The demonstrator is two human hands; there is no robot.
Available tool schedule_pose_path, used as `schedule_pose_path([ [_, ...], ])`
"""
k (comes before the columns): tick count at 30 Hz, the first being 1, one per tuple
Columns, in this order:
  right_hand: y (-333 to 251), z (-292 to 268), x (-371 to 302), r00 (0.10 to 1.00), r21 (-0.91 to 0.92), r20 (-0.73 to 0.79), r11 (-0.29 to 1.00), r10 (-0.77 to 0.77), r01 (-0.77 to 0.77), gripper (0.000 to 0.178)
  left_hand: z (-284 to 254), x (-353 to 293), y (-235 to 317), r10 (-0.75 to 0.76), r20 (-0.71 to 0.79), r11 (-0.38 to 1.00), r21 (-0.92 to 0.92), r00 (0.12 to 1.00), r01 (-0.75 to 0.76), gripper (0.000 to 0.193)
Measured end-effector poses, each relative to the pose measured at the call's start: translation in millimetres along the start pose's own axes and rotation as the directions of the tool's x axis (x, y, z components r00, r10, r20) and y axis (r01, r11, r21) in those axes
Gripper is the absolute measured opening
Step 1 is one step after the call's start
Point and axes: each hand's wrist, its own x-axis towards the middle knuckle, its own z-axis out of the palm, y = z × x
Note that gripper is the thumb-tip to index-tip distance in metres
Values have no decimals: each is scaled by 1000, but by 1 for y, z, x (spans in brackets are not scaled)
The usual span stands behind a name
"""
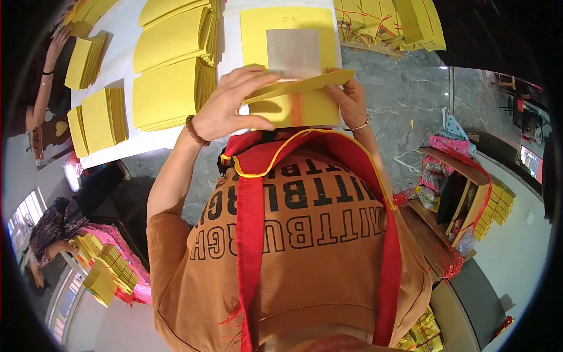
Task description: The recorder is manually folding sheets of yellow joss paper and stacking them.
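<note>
A yellow paper sheet with a silver square (293,51) lies at the table's near edge, right in front of my chest. Across its near part a yellow paper flap (293,86) is lifted and bent, with an orange band on the paper below it. My left hand (231,100) grips the flap's left end, fingers above and thumb stretched out below. At the right end, my right hand (350,101) pinches the same flap between thumb and fingers; part of these fingers is hidden behind the paper. Whether more sheets lie underneath, I cannot tell.
Stacks of folded yellow paper (164,94) stand left on the white table (146,138). Smaller stacks (104,114) sit farther left, near another person's arm (44,97). Red-tied yellow bundles (375,23) are at far right. A wooden shelf (463,199) stands right; another person handles yellow bundles lower left.
</note>
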Motion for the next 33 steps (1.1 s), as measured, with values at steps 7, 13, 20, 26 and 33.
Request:
schedule_pose_path([
  [7,-23,-4,11,888,-430,200,777,-415,460,23,11,-3,-18,191,-118,872,476,974,-114,34],
  [13,-54,0,-8,801,-694,441,413,-404,590,20,9,-18,0,203,-73,873,466,976,-146,27],
  [20,-47,6,-7,990,-612,135,783,-40,115,24,9,-12,2,-193,-205,973,85,960,214,26],
  [26,-47,33,11,971,-172,-238,983,24,-67,40,18,11,-17,-502,-230,847,-325,834,420,35],
  [33,-31,22,20,976,-419,-212,907,-46,-48,45,17,20,-22,-546,-262,838,-176,796,517,38],
])
